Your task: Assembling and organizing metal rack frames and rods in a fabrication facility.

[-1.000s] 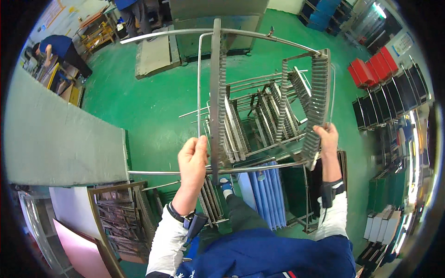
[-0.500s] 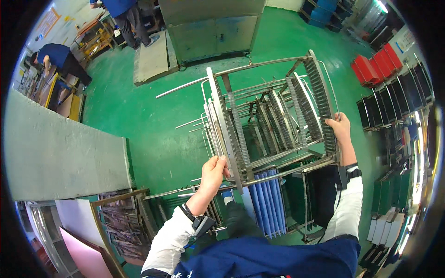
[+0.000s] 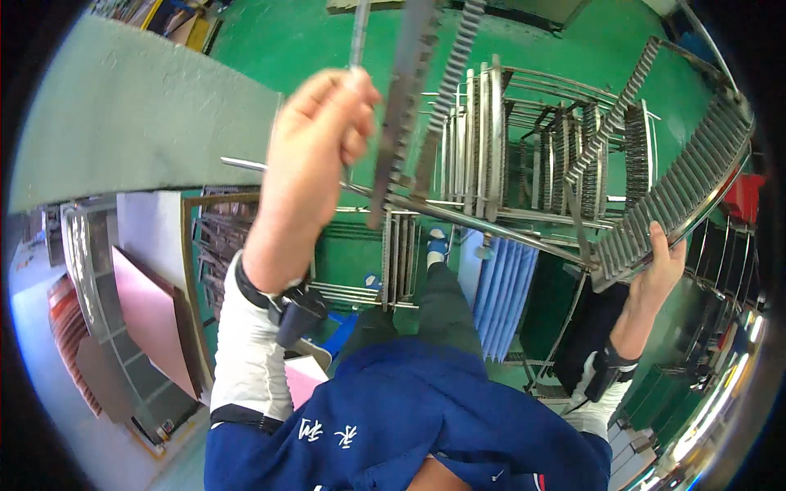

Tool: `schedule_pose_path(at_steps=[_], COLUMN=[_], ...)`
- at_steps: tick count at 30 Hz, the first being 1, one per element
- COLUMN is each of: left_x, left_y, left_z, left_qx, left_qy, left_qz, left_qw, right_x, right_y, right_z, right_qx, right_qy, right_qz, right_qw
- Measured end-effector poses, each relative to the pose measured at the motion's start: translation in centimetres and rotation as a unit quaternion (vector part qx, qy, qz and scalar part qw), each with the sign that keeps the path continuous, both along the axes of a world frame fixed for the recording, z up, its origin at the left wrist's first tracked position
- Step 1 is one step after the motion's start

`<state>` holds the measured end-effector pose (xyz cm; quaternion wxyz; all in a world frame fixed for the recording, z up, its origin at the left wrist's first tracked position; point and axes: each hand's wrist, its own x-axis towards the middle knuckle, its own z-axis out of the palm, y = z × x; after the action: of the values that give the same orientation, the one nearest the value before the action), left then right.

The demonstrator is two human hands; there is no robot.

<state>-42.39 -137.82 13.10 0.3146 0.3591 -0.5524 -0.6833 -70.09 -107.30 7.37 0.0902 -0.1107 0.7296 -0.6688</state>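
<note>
Between my hands is a metal slotted rack (image 3: 675,196) with toothed side bars, held tilted and close to me. My left hand (image 3: 315,155), a little blurred, is closed round a thin rod handle at the rack's left side. On the right, my right hand (image 3: 657,268) grips the lower end of the wide toothed bar, thumb on its face. Beyond and below the held rack, several similar metal racks (image 3: 495,139) stand close together on the green floor. The held rack's upper end runs out of the picture.
Blue panels (image 3: 508,295) stand upright before me, right of my legs. At the left are a grey partition (image 3: 164,114), a pink board (image 3: 151,319) and piled racks (image 3: 219,254). Red bins (image 3: 743,198) and shelving line the right side.
The rack has come up toward me and away from the other racks, its left side raised. Both hands keep their hold. My view has tipped downward, showing more of my legs.
</note>
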Motion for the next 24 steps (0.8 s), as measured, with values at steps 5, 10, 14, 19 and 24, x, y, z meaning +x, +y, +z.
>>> schedule_pose_path(at_steps=[5, 10, 14, 19, 24], left_x=[7.4, 13.3, 15.4, 20.4, 24.3], left_y=[-0.9, 0.4, 1.6, 2.2, 2.5], left_z=[2.2, 2.8, 0.0, -4.8, -13.9], left_qx=[-0.205, -0.411, -0.577, -0.540, -0.470], left_qy=[-0.004, -0.166, -0.320, -0.447, -0.447], left_qz=[0.166, 0.119, -0.035, -0.202, -0.304], left_qw=[0.965, 0.888, 0.750, 0.684, 0.698], right_x=[10.6, 24.3, 35.6, 49.4, 57.0], right_y=[-1.7, -3.5, -2.2, -2.3, -2.3], right_z=[-2.0, -6.1, -12.3, -14.9, -20.3], right_qx=[-0.036, 0.098, 0.000, -0.010, -0.022], right_qy=[-0.066, -0.318, -0.652, -0.873, -0.916], right_qz=[0.167, 0.463, 0.498, 0.374, 0.285], right_qw=[0.983, 0.821, 0.572, 0.312, 0.282])
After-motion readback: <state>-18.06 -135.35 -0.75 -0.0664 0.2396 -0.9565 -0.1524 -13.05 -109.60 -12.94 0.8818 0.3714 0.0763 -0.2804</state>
